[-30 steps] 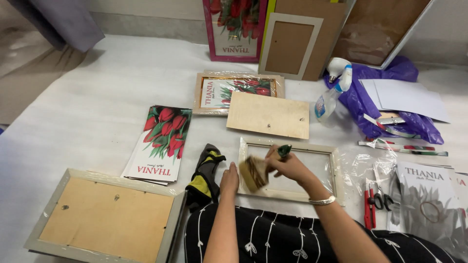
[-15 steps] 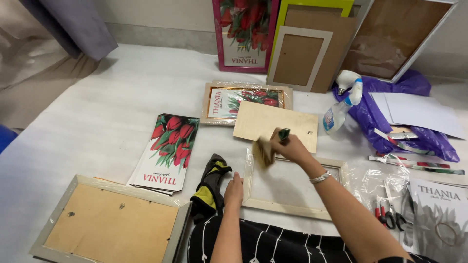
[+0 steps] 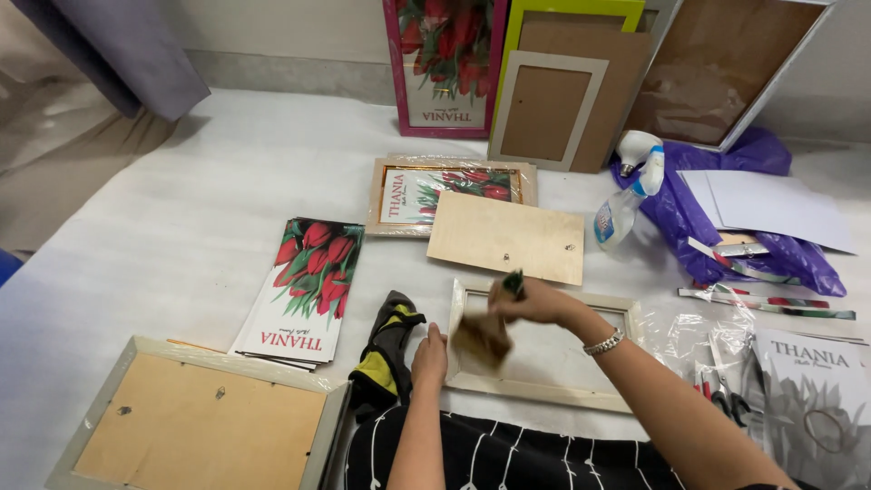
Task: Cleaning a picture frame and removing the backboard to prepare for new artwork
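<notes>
I saw the white bench point(image 3: 181, 236) spread with frames; the pale empty frame point(image 3: 544, 386) lay flat at its near edge, just below a loose backing board point(image 3: 506, 238). My left hand point(image 3: 429, 356) rested flat on that frame's left rail, holding nothing. My right hand point(image 3: 535, 302) hovered over the frame, fingers pinched shut around a brown cloth point(image 3: 481, 336).

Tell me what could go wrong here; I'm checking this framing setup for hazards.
The right hand holds a brown pad over the pale frame, which only the left hand steadies at its edge; it may slide. The spray bottle lies on its side beside the loose backing board; a leak might wet it.
</notes>
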